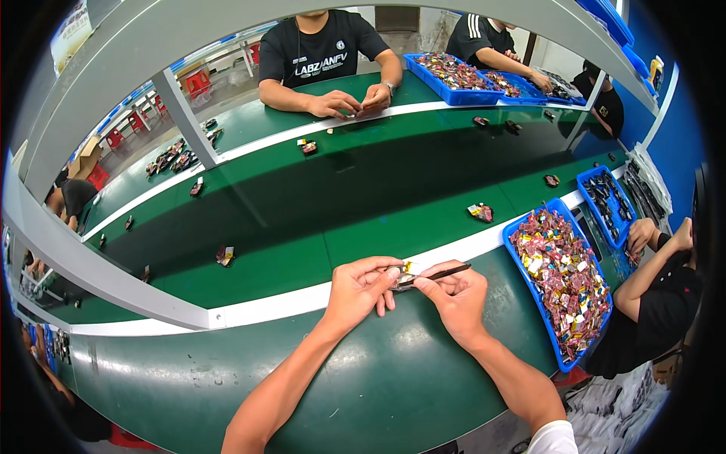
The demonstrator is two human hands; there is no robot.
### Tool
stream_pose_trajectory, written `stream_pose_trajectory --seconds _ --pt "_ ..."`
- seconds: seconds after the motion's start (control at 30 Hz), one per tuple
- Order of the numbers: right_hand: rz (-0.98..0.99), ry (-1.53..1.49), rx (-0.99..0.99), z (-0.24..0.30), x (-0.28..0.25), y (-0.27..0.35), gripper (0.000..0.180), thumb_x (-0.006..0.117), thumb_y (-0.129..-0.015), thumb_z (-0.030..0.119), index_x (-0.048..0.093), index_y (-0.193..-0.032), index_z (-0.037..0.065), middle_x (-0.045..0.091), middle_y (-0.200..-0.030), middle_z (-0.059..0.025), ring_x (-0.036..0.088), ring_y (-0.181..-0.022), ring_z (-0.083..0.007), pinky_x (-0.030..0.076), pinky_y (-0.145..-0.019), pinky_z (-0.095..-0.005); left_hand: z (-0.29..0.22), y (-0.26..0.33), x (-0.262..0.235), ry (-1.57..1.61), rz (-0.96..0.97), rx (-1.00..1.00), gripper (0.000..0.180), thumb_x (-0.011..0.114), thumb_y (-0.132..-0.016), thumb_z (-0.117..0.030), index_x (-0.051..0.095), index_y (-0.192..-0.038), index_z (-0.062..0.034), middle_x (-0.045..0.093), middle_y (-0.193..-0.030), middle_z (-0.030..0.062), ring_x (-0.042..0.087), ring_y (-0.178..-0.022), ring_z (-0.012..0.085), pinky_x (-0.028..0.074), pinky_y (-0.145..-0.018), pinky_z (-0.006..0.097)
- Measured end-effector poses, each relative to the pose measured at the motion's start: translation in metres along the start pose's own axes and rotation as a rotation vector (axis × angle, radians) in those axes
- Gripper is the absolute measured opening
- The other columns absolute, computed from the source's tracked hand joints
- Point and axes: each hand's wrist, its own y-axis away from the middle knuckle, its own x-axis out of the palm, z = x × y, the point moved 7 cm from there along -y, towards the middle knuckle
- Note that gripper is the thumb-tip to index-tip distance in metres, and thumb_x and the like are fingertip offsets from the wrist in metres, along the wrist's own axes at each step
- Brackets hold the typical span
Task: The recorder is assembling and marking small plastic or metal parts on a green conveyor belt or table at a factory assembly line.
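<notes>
Just past the near edge of the white rail, my two hands meet over a small electronic part (407, 270) with yellow and white pieces on it. My left hand (355, 293) pinches this part between thumb and fingers, its other fingers curled below. Slim black tweezers (450, 273) lie in the closed fingers of my right hand (460, 301), their tip pointing left at the part. Fingers hide much of the part, so its full shape cannot be made out.
A blue tray (522, 284) heaped with small wrapped parts stands right of my hands. Beyond the white rail (283, 307), a green conveyor belt (318, 204) carries scattered parts. Co-workers sit opposite and at right, near more blue trays (473, 97). A grey frame post (184, 117) rises left.
</notes>
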Motion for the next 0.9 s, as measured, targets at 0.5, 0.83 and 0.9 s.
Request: stream_pose_trajectory --seconds 0.5,0.83,0.9 --pt "-0.044 0.164 -0.078 0.012 -0.001 0.002 0.013 0.079 -0.085 -0.002 0.072 -0.096 -0.002 0.07 -0.079 0.0004 0.043 -0.054 0.0028 0.031 -0.047 -0.0171 -0.005 0.002 -0.003 0.021 -0.053 0.042 0.022 0.063 -0.1 -0.007 0.069 -0.115 0.009 0.069 -0.074 0.0112 0.065 -0.054 0.0134 0.049 -0.042 0.023" --pt "-0.024 0.354 -0.216 0.017 0.002 0.005 0.01 0.082 -0.082 0.001 0.075 -0.088 0.0 0.075 -0.08 -0.0026 0.042 -0.045 -0.0003 0.03 -0.044 -0.0206 -0.001 0.0 -0.003 0.027 -0.042 0.04 0.023 0.063 -0.1 -0.007 0.068 -0.115 0.0093 0.069 -0.075 0.0117 0.065 -0.054 0.0134 0.05 -0.042 0.024" --pt "-0.021 0.415 -0.274 0.021 0.002 0.006 0.009 0.083 -0.081 0.001 0.075 -0.087 0.001 0.076 -0.081 -0.0033 0.042 -0.044 -0.0019 0.031 -0.044 -0.0221 -0.001 0.0 -0.003 0.033 -0.036 0.03 0.023 0.063 -0.1 -0.006 0.068 -0.116 0.0095 0.07 -0.076 0.0119 0.065 -0.055 0.0135 0.049 -0.042 0.023"
